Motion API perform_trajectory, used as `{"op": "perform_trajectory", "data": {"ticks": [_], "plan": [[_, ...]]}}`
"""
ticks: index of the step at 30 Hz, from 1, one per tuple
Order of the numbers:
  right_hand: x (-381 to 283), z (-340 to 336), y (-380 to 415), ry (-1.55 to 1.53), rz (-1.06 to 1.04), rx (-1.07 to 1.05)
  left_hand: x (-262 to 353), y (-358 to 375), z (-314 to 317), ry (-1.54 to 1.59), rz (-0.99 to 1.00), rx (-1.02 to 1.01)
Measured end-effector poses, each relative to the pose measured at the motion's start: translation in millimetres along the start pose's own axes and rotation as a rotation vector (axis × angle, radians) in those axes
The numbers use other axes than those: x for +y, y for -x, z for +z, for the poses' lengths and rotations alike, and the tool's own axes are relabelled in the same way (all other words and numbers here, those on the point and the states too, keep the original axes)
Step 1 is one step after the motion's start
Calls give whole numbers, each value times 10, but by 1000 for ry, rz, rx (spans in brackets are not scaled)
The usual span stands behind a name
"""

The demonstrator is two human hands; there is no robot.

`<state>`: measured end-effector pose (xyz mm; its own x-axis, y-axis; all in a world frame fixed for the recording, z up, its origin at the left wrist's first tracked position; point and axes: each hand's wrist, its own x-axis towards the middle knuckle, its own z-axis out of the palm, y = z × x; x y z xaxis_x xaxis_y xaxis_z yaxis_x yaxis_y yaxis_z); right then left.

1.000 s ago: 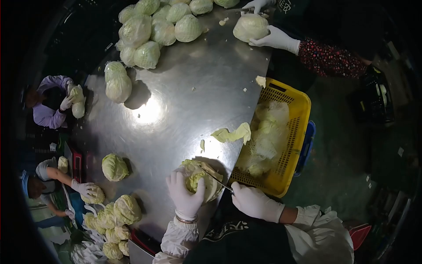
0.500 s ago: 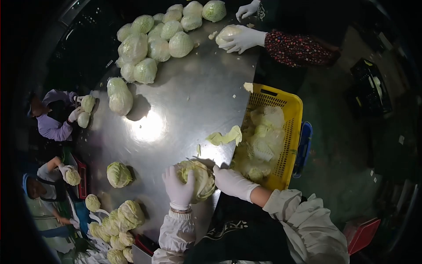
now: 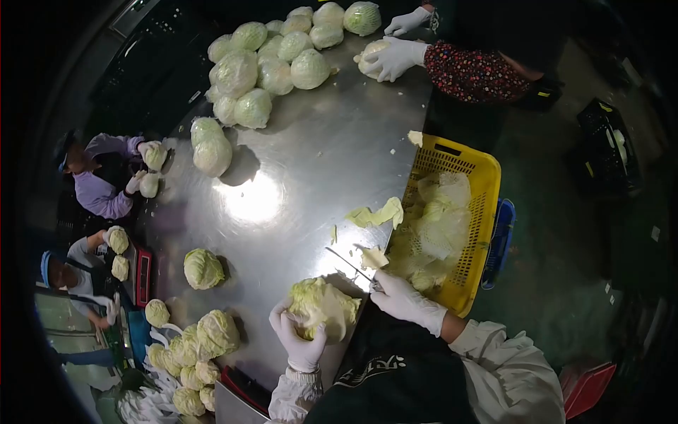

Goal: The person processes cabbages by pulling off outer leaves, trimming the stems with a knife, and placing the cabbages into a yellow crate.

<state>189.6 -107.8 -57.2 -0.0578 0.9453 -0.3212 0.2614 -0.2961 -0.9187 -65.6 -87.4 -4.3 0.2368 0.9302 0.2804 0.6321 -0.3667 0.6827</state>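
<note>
My left hand (image 3: 299,338), in a white glove, grips a pale green cabbage (image 3: 326,305) from its left side. The cabbage is at the near edge of the steel table, and its pale cut side shows. In my gloved right hand (image 3: 407,305) is a knife (image 3: 347,264), its thin blade pointing left and away over the table edge. Just beyond the blade lies a pale cut piece (image 3: 373,257). A torn green leaf (image 3: 378,213) rests farther along the edge.
A yellow crate (image 3: 489,212) with leaves and netting stands against the table (image 3: 304,162). Wrapped cabbages (image 3: 236,74) are heaped at the far side. Unwrapped cabbages (image 3: 217,332) gather at lower left. A co-worker's gloved hand (image 3: 395,59) holds a cabbage across the table; other people work at left.
My right hand and the knife have moved away from the cabbage, toward the right. A pale cut piece now lies beside the blade. The cabbage has turned in my left hand, showing its cut side.
</note>
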Motion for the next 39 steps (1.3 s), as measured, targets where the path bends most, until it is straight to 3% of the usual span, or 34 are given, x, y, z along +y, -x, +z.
{"op": "perform_trajectory", "data": {"ticks": [1,5,7,11,13,18,20,24,26,28,31,33,34,35,36,37,38,39], "plan": [[-122,59,18,32,-54,7,-1,84,-1,145,-130,54],[-222,394,116,105,-316,-57,-44,269,-5,159,-275,175],[-284,407,141,167,-306,-127,-59,282,23,345,-384,184],[-512,357,174,321,-230,-252,-16,215,-16,346,-436,137],[-567,378,145,351,-232,-228,-33,175,-12,508,-497,119],[-714,409,3,470,-172,-202,-134,165,18,367,-455,102],[-669,443,-42,521,-292,-66,-133,133,38,337,-447,112],[-520,522,-233,449,-302,19,-129,176,36,310,-418,122],[-543,473,-359,362,-207,-32,-162,225,22,349,-442,127],[-641,410,-421,323,-164,-79,-168,267,7,292,-336,103],[-531,417,-560,231,-115,-145,-131,289,-114,400,-389,76],[-207,497,-769,105,-159,38,-265,408,-261,533,-395,50],[-13,399,-857,-5,-63,12,-337,456,-338,662,-397,21],[268,356,-956,-11,-128,155,-365,484,-376,659,-398,29],[358,227,-996,-160,14,217,-383,525,-413,823,-452,95],[378,3,-1002,-236,75,233,-421,570,-454,984,-500,165],[-53,-247,-866,-192,252,274,-543,640,-464,1000,-556,242],[-51,-412,-846,-36,184,268,-664,723,-476,990,-557,253]]}}
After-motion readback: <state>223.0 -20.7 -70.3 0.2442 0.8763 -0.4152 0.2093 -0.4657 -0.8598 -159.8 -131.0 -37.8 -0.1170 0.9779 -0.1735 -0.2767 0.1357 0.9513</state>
